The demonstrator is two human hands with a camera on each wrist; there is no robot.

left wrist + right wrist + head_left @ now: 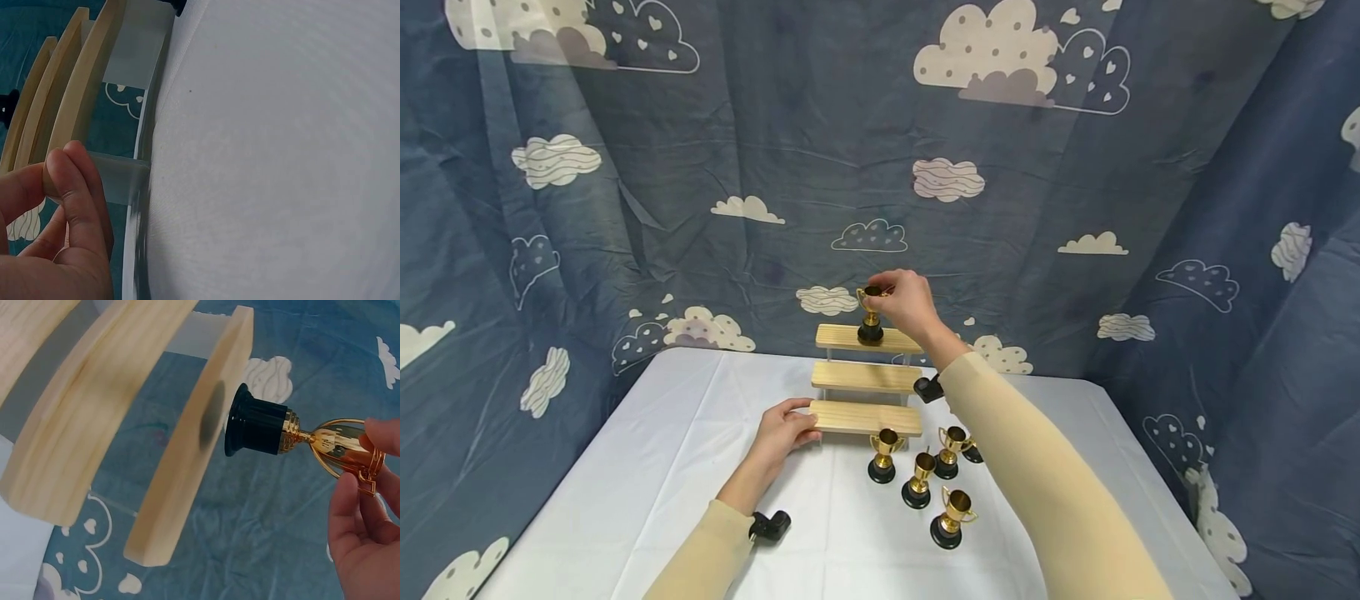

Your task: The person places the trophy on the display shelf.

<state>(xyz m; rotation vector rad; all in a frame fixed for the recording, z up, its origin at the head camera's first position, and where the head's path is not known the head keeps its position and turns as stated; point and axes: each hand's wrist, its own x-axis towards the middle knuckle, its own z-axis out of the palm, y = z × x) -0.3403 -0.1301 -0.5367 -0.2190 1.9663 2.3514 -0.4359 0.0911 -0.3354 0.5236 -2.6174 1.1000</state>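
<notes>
A small gold trophy cup with a black base [259, 428] is pinched at its bowl by my right hand [912, 307]. The cup stands upright at the top board [901, 340] of a three-step wooden stand. In the right wrist view a narrow gap and a shadow show between base and board. My left hand [777, 439] grips the left end of the lowest board [865, 418], thumb and fingers on either side of its edge. The middle board [865, 377] lies between them.
Several more trophy cups stand on the white tablecloth [677, 467] in front and to the right of the stand, among them the nearest cup [953, 518]. One is partly hidden behind the right sleeve [1037, 450]. A blue cloud-patterned curtain [820, 167] hangs behind.
</notes>
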